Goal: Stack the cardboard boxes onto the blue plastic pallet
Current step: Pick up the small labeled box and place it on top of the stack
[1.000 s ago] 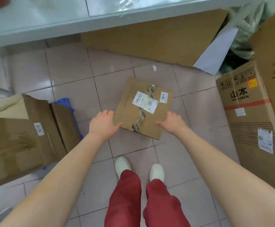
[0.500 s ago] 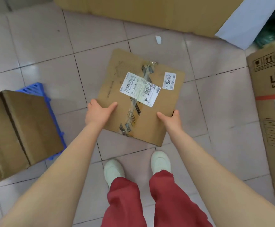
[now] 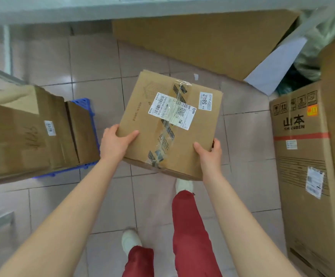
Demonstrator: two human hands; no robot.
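We hold the cardboard box (image 3: 170, 124) off the tiled floor (image 3: 94, 62) at centre, our left hand (image 3: 115, 143) and right hand (image 3: 209, 154) each with grip pinching a near corner. At nine o'clock, the blue pallet (image 3: 86, 108) already carries stacked boxes (image 3: 29, 134).

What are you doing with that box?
A person is holding a taped cardboard box with both bare hands. The left hand grips its near left corner and the right hand grips its near right corner. The box is up off the tiled floor. To the left, a blue plastic pallet already has boxes on it, so this one likely goes there next. A tall printed carton stands on the right.
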